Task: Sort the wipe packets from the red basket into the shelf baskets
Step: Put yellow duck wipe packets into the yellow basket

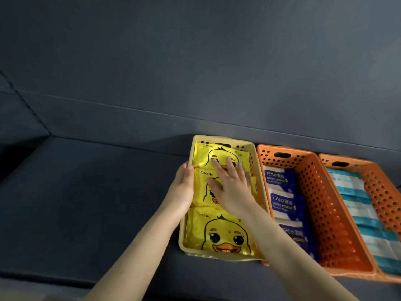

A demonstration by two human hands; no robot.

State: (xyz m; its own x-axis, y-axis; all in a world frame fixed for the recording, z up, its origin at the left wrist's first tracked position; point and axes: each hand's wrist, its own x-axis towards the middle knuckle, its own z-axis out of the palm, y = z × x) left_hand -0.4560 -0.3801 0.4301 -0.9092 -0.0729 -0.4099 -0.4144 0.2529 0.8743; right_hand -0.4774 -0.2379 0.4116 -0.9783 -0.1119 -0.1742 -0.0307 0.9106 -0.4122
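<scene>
Forearms reach up from the bottom edge to a yellow basket (181, 240) on the dark shelf (97, 192). The left hand (183, 187) lies along the basket's outer wall with its fingers mostly straight, probably bracing it so it does not slide. I cannot tell whether the thumb hooks the rim. The right hand (233, 189) is spread wide and flat, gripping nothing. It presses on the yellow duck packets (221, 233), seemingly to seat them level.

Three duck packets lie in a row: one under the right fingertips (230, 166), one beneath the palm, and one behind the wrist, nearest the viewer.

Just right of the fingers stands an orange basket (314, 192) with three blue alcohol wipe packets (284, 205) in a row. Further right, a second orange basket (382, 192) holds teal and white packets (355, 205). These overlap too much to count.

The red basket is out of view, so what remains to be sorted cannot be judged.
</scene>
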